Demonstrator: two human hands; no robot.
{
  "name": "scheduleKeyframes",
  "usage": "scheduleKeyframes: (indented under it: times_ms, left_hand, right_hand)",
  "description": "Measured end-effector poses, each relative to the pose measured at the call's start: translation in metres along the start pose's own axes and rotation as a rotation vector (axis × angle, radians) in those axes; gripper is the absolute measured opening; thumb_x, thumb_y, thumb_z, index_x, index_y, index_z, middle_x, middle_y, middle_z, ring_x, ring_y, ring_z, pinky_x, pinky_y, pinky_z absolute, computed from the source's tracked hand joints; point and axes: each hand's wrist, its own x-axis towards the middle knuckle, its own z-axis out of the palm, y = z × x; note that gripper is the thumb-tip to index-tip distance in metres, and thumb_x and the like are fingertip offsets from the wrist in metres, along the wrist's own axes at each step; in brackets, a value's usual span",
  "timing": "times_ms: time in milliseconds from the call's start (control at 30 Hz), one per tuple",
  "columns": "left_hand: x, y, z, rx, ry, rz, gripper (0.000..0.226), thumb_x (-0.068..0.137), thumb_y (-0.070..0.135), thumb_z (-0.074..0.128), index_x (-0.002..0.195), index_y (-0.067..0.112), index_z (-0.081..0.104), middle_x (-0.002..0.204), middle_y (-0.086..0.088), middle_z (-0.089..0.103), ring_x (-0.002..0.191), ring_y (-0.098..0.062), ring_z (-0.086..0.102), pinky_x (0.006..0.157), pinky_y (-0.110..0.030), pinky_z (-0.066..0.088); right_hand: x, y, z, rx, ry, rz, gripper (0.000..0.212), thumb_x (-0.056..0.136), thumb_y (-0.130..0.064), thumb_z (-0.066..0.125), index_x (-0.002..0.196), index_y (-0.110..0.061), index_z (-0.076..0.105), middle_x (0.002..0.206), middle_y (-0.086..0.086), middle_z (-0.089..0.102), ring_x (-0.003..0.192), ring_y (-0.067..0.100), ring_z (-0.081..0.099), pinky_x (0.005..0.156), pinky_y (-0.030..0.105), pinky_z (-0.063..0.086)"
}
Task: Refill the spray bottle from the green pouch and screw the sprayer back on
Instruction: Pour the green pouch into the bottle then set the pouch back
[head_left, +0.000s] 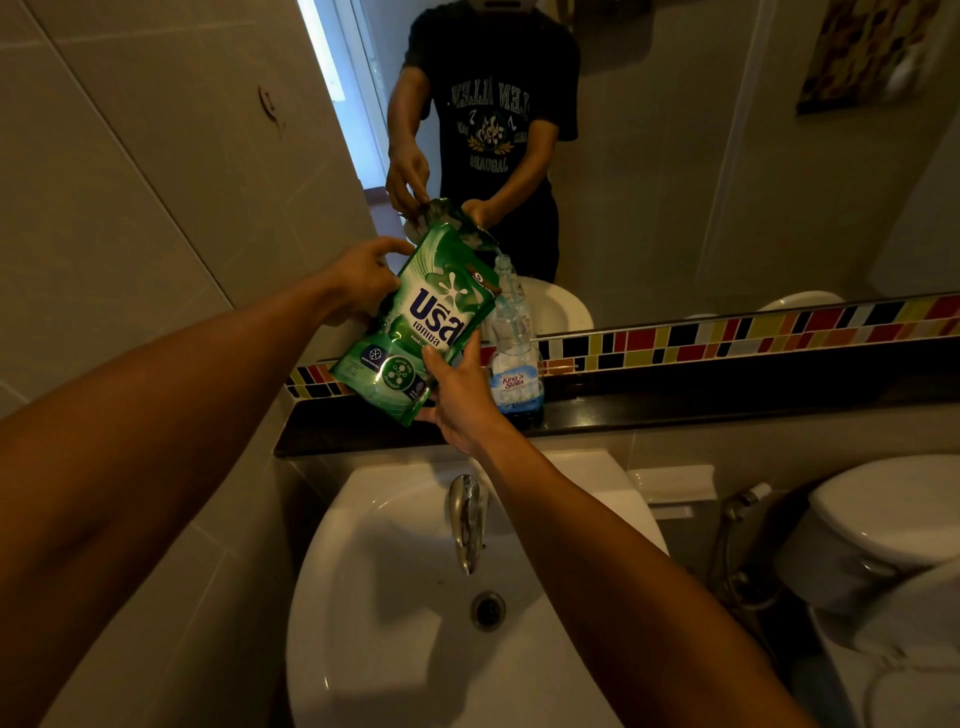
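The green pouch (423, 322) is tilted to the right, its top corner over the open neck of a clear spray bottle (514, 358). A thin stream runs from the pouch into the bottle's mouth. The bottle stands upright on the black ledge (675, 410), sprayer off, with a blue and white label and some liquid at its bottom. My left hand (363, 275) grips the pouch's upper left edge. My right hand (457, 400) holds the pouch's lower right corner from beneath. The sprayer head is not visible.
A white sink (395, 623) with a chrome tap (467, 519) lies below the ledge. A toilet (883, 540) and hose sprayer (743, 499) stand at the right. The mirror (675, 156) above a coloured tile strip (727, 338) reflects the person and the pouch.
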Motion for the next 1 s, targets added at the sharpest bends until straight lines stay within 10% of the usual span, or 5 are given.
scheduleKeyframes:
  times_ms: [500, 833, 1000]
  left_hand:
    - [-0.001, -0.019, 0.017, -0.016, 0.048, 0.052, 0.055, 0.098, -0.001, 0.050, 0.147, 0.023, 0.042, 0.120, -0.021, 0.059, 0.109, -0.038, 0.063, 0.085, -0.051, 0.058]
    - [-0.001, -0.046, 0.046, -0.178, 0.118, -0.002, 0.047, 0.099, 0.004, 0.050, 0.143, 0.020, 0.046, 0.117, -0.012, 0.060, 0.094, -0.025, 0.065, 0.067, -0.037, 0.058]
    - [0.000, -0.062, 0.068, -0.341, 0.175, -0.067, 0.028, 0.099, 0.006, 0.048, 0.124, 0.013, 0.059, 0.110, -0.010, 0.067, 0.086, -0.022, 0.066, 0.059, -0.035, 0.055]
  right_hand:
    - [0.003, 0.007, -0.014, -0.062, 0.029, 0.013, 0.068, 0.105, -0.011, 0.056, 0.156, -0.044, 0.025, 0.147, -0.001, 0.057, 0.120, 0.025, 0.064, 0.076, 0.057, 0.062]
    - [0.011, 0.011, -0.035, -0.238, 0.080, -0.017, 0.099, 0.092, -0.016, 0.067, 0.163, -0.047, 0.006, 0.154, 0.010, 0.052, 0.130, 0.035, 0.061, 0.099, 0.062, 0.056]
    - [0.018, 0.012, -0.054, -0.307, 0.120, -0.020, 0.068, 0.108, -0.026, 0.051, 0.164, -0.030, 0.013, 0.151, 0.013, 0.053, 0.124, 0.029, 0.062, 0.097, 0.051, 0.057]
